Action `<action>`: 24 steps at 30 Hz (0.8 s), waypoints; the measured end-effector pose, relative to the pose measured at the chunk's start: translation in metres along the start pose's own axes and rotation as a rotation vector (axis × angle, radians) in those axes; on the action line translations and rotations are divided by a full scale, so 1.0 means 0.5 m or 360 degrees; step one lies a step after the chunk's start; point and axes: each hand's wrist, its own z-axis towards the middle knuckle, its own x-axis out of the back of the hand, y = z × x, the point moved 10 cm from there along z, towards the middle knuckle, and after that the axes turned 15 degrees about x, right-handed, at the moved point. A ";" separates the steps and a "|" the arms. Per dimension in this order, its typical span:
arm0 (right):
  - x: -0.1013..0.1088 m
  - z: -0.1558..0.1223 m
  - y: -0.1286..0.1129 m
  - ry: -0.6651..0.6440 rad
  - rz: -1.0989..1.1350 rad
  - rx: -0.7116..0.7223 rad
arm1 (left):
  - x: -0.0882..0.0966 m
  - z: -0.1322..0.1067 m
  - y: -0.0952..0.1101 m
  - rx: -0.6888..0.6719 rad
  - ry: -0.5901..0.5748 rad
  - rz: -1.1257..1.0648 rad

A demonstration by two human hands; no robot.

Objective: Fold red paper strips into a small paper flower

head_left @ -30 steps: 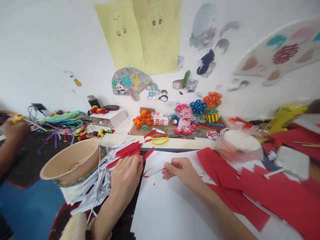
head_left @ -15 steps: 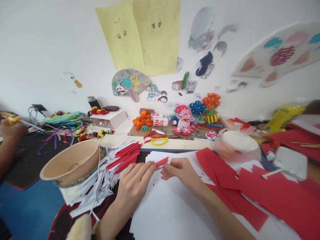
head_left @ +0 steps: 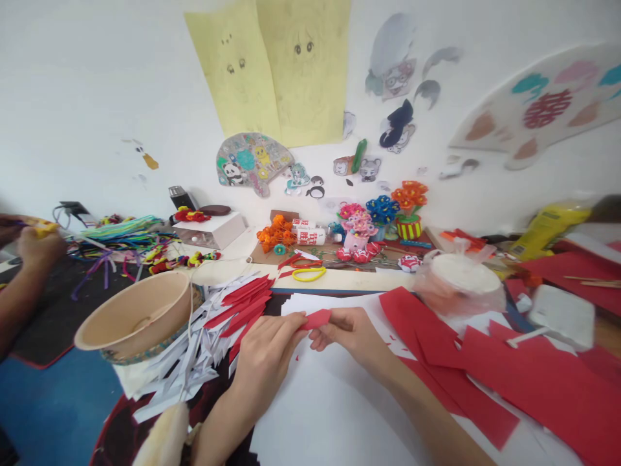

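1. Cluttered craft bench [head_left: 339,281] under a wall of paper cutouts.
2. Left hand [head_left: 269,349] and right hand [head_left: 352,331], both grips pinched on red strip [head_left: 317,318], held between them.
3. White sheet [head_left: 330,414] just below grips; bowl [head_left: 136,314] well left.

Craft table [head_left: 369,280], white sheet [head_left: 330,414], red paper pieces [head_left: 509,382], paper bowl [head_left: 140,317], cut strips [head_left: 194,362], scissors [head_left: 310,272]
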 end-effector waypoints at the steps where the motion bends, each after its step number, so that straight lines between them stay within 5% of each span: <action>1: -0.002 0.000 -0.001 -0.0020 -0.0004 0.0004 | -0.004 -0.001 -0.008 0.0055 -0.0004 -0.0008; 10: -0.001 -0.001 0.003 -0.0085 -0.0011 -0.0067 | -0.039 0.012 -0.056 0.0475 -0.0309 -0.0296; 21: 0.069 0.007 0.003 0.0254 -0.0316 0.0020 | -0.103 0.016 -0.063 0.0771 -0.0732 -0.0649; 24: 0.091 0.003 0.009 0.0386 -0.0310 -0.0039 | -0.109 0.015 -0.086 0.0945 -0.0702 -0.0830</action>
